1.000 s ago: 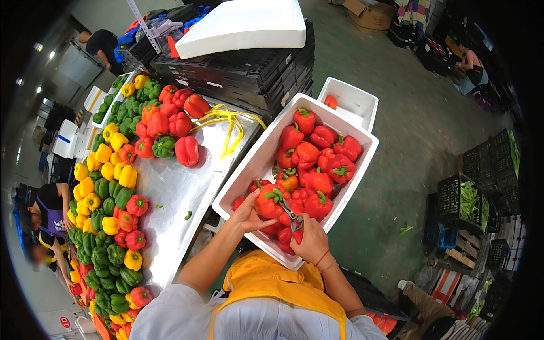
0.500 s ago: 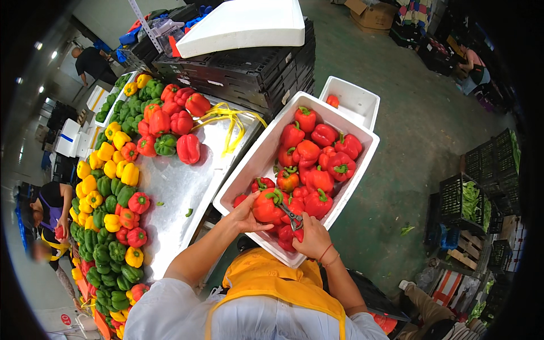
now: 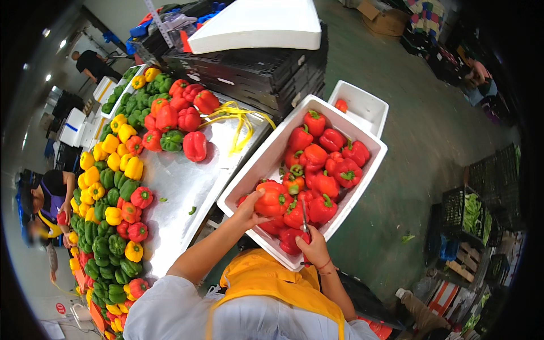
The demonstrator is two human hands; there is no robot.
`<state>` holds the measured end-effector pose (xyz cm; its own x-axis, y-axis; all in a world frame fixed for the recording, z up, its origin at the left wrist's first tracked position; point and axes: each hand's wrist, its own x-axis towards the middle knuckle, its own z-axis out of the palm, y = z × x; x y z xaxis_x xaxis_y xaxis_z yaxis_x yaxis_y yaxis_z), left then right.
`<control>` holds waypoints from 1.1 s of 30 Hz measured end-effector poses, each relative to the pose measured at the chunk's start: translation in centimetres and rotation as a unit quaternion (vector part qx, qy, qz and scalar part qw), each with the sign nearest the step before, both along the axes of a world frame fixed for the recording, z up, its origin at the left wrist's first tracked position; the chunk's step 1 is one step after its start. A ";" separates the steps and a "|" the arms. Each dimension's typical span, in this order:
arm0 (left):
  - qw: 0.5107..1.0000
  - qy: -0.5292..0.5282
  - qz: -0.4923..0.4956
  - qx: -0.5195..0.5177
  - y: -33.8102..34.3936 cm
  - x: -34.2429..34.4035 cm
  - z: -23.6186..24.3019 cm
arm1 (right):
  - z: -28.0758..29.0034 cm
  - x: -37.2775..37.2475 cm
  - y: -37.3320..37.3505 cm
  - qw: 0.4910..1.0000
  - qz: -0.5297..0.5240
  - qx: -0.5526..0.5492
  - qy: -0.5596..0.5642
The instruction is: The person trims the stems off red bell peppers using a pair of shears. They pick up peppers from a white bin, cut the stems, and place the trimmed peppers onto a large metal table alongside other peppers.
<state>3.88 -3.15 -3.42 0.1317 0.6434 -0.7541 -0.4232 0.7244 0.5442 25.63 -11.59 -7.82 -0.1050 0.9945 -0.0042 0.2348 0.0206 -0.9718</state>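
Observation:
My left hand (image 3: 248,212) is closed around a red bell pepper (image 3: 272,195), held over the near part of a white foam box (image 3: 265,149). A small green stem end shows on that pepper. In my right hand (image 3: 315,248) is a pair of small pruning shears (image 3: 305,216) with red handles; the blades point away from me and stand apart from the held pepper. Below both hands, several red peppers (image 3: 323,185) with green stems fill the box. One pepper (image 3: 293,183) among them is partly greenish.
To the left, a metal table (image 3: 175,190) bears heaps of green, yellow and red peppers, with yellow straps (image 3: 241,129). Stacked black crates (image 3: 255,76) carry a foam lid (image 3: 260,28). Behind the box stands a smaller foam box (image 3: 368,105). Co-workers are at the far left and right.
The shears have come away from the held pepper's stem toward the right, and the stem looks shorter. My left hand has turned the pepper slightly. The whole view has shifted a little.

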 end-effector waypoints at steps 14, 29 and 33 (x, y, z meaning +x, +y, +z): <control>0.589 0.593 0.068 0.545 -3.7 -14.2 5.4 | 0.7 -8.8 0.2 0.985 0.071 -0.157 -0.023; 0.622 0.260 0.639 0.369 -26.8 -68.3 17.7 | 1.4 -18.4 -1.5 0.899 -0.004 -0.055 -0.434; 0.563 0.274 0.755 0.194 -38.3 -86.4 15.2 | -10.1 -10.9 1.8 0.898 0.007 -0.061 -0.435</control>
